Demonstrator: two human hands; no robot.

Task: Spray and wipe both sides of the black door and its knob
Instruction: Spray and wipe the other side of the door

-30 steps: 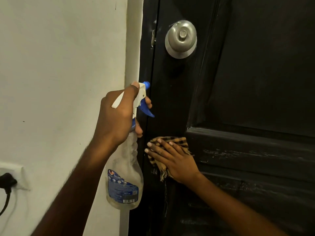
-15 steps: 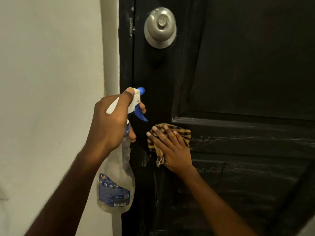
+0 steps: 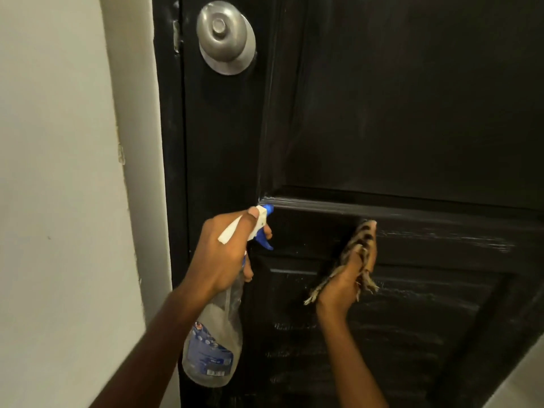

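The black panelled door [image 3: 397, 113] fills the right of the view, with wet streaks on its lower panels. Its silver round knob [image 3: 225, 41] sits at the top left. My left hand [image 3: 223, 257] grips the neck of a clear spray bottle [image 3: 213, 348] with a white and blue trigger head, nozzle pointing at the door. My right hand [image 3: 348, 278] presses a brown checked cloth [image 3: 365, 234] against the door's middle rail, seen edge-on with fingers pointing up.
A white wall [image 3: 59, 201] and a pale door frame edge [image 3: 132, 172] run down the left side. A strip of light floor or wall shows at the bottom right corner.
My right hand has slid the cloth to the right along the door's rail, away from the bottle. The view has shifted, so the knob sits higher and further left.
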